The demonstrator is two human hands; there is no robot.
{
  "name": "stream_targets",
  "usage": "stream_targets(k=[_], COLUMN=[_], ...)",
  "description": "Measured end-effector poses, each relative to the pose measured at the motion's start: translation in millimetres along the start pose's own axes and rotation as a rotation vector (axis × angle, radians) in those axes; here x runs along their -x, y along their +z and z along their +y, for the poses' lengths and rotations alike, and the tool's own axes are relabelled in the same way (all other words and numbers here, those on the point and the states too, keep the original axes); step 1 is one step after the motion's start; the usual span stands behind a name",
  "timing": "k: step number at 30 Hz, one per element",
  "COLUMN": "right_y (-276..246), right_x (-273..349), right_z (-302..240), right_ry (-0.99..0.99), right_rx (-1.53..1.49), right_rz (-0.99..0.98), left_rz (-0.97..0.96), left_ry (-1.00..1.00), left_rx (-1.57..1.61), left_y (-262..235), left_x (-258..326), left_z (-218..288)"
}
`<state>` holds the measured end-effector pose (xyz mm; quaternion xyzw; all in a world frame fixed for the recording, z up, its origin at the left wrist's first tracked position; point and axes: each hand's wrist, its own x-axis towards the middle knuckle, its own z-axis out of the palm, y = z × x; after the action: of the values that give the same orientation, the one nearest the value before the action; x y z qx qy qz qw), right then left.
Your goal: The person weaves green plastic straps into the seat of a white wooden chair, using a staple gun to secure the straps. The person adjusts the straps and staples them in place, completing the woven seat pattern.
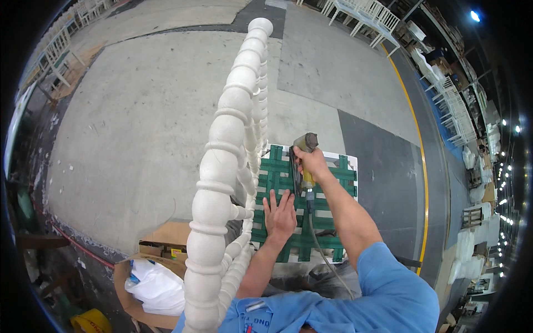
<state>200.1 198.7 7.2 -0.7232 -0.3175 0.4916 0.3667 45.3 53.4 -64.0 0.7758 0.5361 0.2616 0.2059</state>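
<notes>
A white turned-wood chair frame (214, 166) with beaded posts and spindles stands upright just left of my arms. Green webbing straps (302, 240) cross over and under one another across its white seat frame (354, 191). My right hand (312, 164) is wrapped round a pneumatic staple gun (306, 143), which is held over the straps. From the gun's handle an air hose (319, 238) runs down toward my body. My left hand (280, 213) lies flat on the webbing beside the gun, its fingers stretched out and holding nothing.
At the lower left, a cardboard box (125, 288) holds a white plastic bag (158, 288); another carton (166, 236) stands behind it. A yellow container (91, 321) sits nearby. White chairs (366, 19) line the far floor and right side, beyond a yellow floor line (425, 183).
</notes>
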Motion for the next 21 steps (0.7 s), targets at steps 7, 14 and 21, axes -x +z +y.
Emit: stream_targets(k=[7, 14, 21], right_y=[-4, -14, -54], right_x=[-1, -3, 44], right_z=[-8, -4, -10], right_ry=[-0.028, -0.042, -0.022], right_rx=[0.004, 0.01, -0.138], right_rz=[0.022, 0.041, 0.047], left_rz=[-0.016, 0.014, 0.022], left_ry=[-0.018, -0.017, 0.009], left_rx=[0.02, -0.001, -0.012], left_y=[3, 7, 7], left_x=[-5, -6, -5], left_z=[-2, -1, 2])
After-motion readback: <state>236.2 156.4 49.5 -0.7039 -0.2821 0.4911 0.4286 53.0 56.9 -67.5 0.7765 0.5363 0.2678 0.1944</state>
